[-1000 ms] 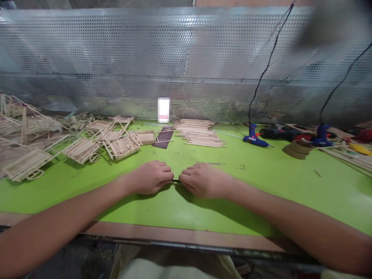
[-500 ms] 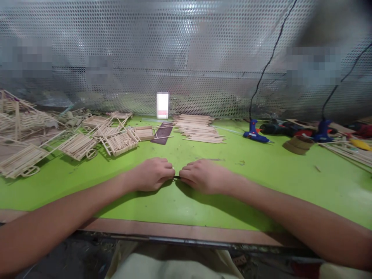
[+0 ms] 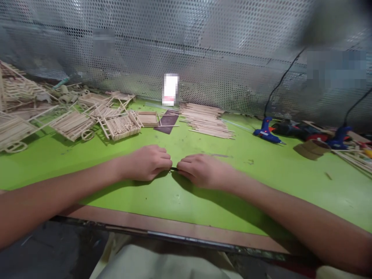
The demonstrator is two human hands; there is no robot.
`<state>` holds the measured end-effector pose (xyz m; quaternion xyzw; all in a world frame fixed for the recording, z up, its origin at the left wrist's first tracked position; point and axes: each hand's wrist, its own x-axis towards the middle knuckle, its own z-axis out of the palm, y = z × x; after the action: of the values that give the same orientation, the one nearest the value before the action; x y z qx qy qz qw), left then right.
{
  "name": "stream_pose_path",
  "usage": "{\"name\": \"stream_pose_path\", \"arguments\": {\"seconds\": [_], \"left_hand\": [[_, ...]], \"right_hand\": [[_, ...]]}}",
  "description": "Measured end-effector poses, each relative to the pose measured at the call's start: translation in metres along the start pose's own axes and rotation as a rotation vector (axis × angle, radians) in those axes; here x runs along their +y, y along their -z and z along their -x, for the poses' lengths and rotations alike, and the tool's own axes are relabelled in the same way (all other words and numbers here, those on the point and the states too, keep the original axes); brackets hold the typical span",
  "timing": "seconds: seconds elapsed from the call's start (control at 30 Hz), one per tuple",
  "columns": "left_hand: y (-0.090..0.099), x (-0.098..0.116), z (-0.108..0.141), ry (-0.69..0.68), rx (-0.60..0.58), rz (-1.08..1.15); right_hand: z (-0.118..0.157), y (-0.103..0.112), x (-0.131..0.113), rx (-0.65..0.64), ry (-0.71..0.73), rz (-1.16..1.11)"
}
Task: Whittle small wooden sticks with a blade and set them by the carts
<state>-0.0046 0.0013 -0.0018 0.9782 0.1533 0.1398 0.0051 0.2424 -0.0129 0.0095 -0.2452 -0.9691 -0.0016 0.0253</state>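
Over the green tabletop (image 3: 162, 209), my left hand (image 3: 151, 162) and my right hand (image 3: 200, 170) meet almost knuckle to knuckle. A thin dark strip (image 3: 174, 169) bridges the small gap between them. Both hands are closed, fingers curled around its ends, so most of it is hidden and its kind is unclear. Beyond the hands lies a row of thin wooden sticks (image 3: 206, 120). Left of that row, a small wooden cart (image 3: 122, 126) filled with short stick pieces stands among several similar stick-built carts.
A dark sheet of sandpaper-like material (image 3: 167, 122) lies behind the hands. Toward the right are a blue glue gun (image 3: 267, 131) with a cord, a second blue glue gun (image 3: 340, 137) and a brown ring-shaped piece (image 3: 312, 149). A perforated metal screen (image 3: 203, 58) closes off the back.
The view has tilted and shifted, so the table appears slanted. Both hands stay closed on the dark strip, close together, with little visible change between them.
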Motion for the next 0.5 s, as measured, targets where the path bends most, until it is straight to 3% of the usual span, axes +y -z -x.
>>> {"name": "stream_pose_path", "arguments": {"seconds": [0.17, 0.5], "left_hand": [[0.004, -0.003, 0.011, 0.032, -0.022, -0.081], [0.009, -0.003, 0.013, 0.135, -0.002, 0.078]], "right_hand": [[-0.013, 0.002, -0.004, -0.030, -0.022, 0.049], [0.018, 0.009, 0.003, 0.037, -0.027, -0.019]]}}
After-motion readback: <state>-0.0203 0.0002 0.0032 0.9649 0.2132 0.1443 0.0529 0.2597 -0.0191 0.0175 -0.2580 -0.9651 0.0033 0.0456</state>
